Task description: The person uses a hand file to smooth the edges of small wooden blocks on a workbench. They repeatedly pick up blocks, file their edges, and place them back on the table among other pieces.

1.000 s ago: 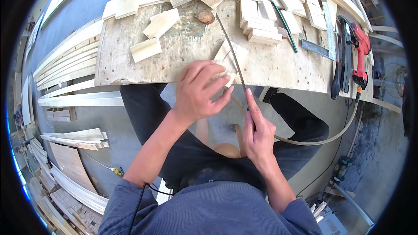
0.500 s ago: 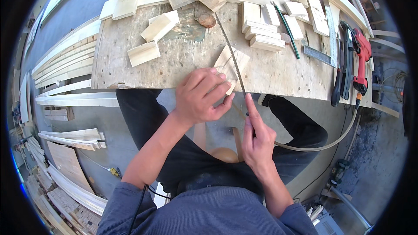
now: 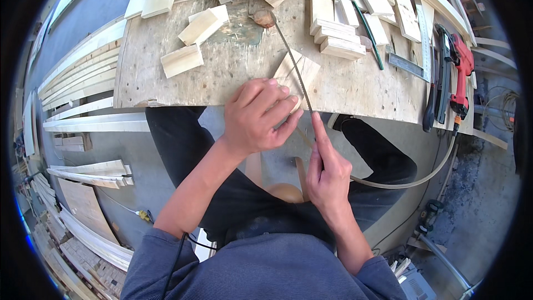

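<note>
Near the front edge of the workbench (image 3: 139,91), my left hand (image 3: 256,115) presses a small flat wooden block (image 3: 311,72) down, its fingers bent over the near left part. Pencil-like lines cross the block's top. The long thin toothed blade of a handsaw (image 3: 292,55) lies across the block, running from its far tip by a brown knot (image 3: 264,18) back to my right hand (image 3: 328,172). That hand is closed round the saw's handle, mostly hidden by the fingers, with the index finger stretched along toward the blade.
Cut wooden blocks (image 3: 341,39) are stacked right of the blade, beside a green pencil (image 3: 372,39). Further right lie a metal square (image 3: 408,65) and a red nail gun (image 3: 461,72) with a hose (image 3: 411,188). Loose pieces (image 3: 183,60) lie left; long boards (image 3: 94,125) stand beyond.
The whole view has shifted a little, with the bench edge higher in the picture. The saw's far tip sits slightly closer to the knot. Both hands keep their holds.
</note>
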`<state>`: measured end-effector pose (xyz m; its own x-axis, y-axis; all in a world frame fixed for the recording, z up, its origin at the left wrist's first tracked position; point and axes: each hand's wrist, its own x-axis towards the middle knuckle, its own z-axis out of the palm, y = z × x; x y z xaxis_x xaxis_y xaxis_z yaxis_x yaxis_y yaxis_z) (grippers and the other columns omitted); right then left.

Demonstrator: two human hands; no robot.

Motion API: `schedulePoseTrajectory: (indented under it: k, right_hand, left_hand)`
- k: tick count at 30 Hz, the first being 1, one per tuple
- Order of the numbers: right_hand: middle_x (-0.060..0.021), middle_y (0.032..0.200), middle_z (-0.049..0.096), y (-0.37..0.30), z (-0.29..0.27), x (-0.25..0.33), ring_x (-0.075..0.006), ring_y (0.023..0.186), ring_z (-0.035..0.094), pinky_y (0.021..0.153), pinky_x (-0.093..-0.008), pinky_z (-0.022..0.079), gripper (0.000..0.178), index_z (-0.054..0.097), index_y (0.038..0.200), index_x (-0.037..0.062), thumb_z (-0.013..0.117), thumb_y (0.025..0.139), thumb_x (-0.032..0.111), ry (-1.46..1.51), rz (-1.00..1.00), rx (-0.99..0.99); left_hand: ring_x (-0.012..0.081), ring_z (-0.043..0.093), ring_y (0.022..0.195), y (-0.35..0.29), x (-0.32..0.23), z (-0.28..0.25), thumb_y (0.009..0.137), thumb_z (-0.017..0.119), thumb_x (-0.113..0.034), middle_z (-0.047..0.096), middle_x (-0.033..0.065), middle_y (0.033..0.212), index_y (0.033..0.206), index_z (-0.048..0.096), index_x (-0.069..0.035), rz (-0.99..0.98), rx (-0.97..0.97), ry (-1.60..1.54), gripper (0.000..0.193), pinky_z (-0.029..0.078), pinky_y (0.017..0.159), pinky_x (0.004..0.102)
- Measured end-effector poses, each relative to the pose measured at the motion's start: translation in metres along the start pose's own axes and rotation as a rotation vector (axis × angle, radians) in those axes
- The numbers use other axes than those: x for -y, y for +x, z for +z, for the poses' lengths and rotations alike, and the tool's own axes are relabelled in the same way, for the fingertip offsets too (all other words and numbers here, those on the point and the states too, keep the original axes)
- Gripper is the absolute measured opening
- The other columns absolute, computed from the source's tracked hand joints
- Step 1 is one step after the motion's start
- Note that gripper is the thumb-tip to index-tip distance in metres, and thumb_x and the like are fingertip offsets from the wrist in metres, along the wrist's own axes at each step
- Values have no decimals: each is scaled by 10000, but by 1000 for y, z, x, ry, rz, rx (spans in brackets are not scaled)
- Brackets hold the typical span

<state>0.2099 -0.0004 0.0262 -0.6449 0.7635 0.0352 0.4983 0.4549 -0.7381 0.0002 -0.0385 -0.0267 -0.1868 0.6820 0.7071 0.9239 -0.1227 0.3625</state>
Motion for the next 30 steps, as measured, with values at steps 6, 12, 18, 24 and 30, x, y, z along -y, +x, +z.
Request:
schedulePoseTrajectory:
  k: [6,12,18,24,30]
  right_hand:
    - [-143,760,599,-27,-14,-2,-260,625,612,699,-371,579,747,587,1689,135,638,987,-116,-85,10,3]
    - [-143,749,585,-20,-18,0,-253,619,595,695,-358,570,726,602,1677,131,644,993,-112,-40,33,5]
    - [-144,754,601,-18,-16,-1,-253,622,614,694,-373,579,723,604,1674,127,650,992,-108,-59,26,17]
    - [-139,755,616,-23,-18,-4,-259,619,626,682,-394,581,753,598,1680,144,652,974,-111,-85,-3,14]
    - [-133,752,619,-17,-21,-2,-267,615,631,666,-419,576,784,600,1682,170,666,951,-106,-95,11,47]
  left_hand:
    - [290,707,1048,3,-2,-1,795,912,-146,748,36,1032,991,820,-126,-9,-3,-14,217,634,885,388]
    - [286,708,1031,2,-2,1,785,913,-141,747,32,1035,985,817,-131,-30,-18,-20,222,629,874,385]
    - [281,704,1038,2,-2,1,776,918,-142,747,29,1033,977,819,-133,-31,-16,-23,225,626,867,381]
    - [283,706,1041,3,-3,1,772,919,-141,749,31,1031,972,823,-135,-28,-15,-18,222,626,861,382]
    - [288,716,1025,3,-3,1,760,922,-129,756,34,1032,977,823,-128,-10,-23,-16,238,640,860,386]
